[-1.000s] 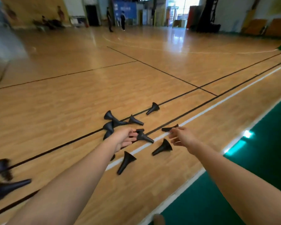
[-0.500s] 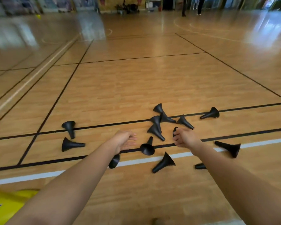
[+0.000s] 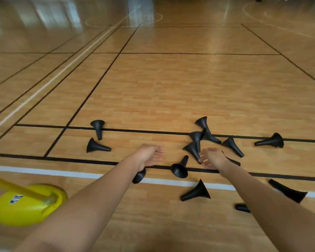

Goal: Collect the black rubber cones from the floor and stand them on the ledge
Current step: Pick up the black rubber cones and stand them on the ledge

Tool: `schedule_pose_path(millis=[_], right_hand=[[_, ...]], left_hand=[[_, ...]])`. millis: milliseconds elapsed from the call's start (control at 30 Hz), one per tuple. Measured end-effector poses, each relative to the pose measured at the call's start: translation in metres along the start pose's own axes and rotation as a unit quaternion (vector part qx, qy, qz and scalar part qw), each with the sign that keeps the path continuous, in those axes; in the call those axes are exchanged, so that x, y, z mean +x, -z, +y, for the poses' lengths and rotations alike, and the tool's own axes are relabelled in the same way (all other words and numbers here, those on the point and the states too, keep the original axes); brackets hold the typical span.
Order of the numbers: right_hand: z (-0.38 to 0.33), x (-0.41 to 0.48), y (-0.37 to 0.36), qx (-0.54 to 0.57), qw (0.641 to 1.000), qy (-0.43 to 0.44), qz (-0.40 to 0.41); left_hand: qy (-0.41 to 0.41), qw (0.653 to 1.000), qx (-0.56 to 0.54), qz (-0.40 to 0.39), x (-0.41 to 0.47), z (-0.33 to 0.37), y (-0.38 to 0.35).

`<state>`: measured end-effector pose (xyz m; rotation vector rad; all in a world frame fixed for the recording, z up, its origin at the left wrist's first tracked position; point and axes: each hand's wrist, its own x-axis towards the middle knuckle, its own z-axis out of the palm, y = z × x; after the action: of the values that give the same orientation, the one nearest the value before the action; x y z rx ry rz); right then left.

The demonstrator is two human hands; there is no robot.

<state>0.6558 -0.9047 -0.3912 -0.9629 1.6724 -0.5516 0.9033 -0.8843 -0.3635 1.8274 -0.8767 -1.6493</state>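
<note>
Several black rubber cones lie tipped over on the wooden gym floor. A tight cluster [image 3: 196, 137] sits ahead of my right hand, two more [image 3: 95, 146] lie off to the left, and one [image 3: 271, 140] is far right. My left hand [image 3: 150, 155] hovers open with relaxed fingers, just above a cone [image 3: 139, 176] half hidden by my forearm. My right hand [image 3: 214, 158] has loosely bent fingers touching the narrow tip of a cluster cone [image 3: 192, 149]. Between my hands lies a cone [image 3: 179, 170] with its mouth toward me. No ledge is in view.
A yellow dome base [image 3: 16, 210] with a yellow pole stands at the lower left, close to my left arm. More cones lie near me [image 3: 196, 191] and under my right forearm [image 3: 289, 190]. Black and white court lines cross the floor.
The view has swung left and down, bringing the yellow base into sight. Both hands stay over the cone cluster; my right hand's fingers have uncurled toward a cone's tip.
</note>
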Motion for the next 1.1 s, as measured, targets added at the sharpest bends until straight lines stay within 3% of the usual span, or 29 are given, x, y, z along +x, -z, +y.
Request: schedule_pose_path(millis=[200, 367, 667, 1100], right_hand=[[-0.046, 0.012, -0.071, -0.114, 0.989, 0.028, -0.087], [-0.098, 0.037, -0.136, -0.038, 0.997, 0.054, -0.031], [-0.147, 0.052, -0.258, -0.054, 0.997, 0.051, -0.038], [-0.154, 0.094, -0.273, -0.062, 0.997, -0.011, -0.046]], left_hand=[[-0.001, 0.999, -0.007, 0.032, 0.021, 0.001, 0.069], [-0.013, 0.999, -0.025, 0.046, 0.038, 0.017, 0.147], [-0.021, 0.998, -0.016, 0.060, 0.062, 0.032, 0.281], [0.015, 1.000, 0.002, 0.016, 0.125, 0.033, 0.299]])
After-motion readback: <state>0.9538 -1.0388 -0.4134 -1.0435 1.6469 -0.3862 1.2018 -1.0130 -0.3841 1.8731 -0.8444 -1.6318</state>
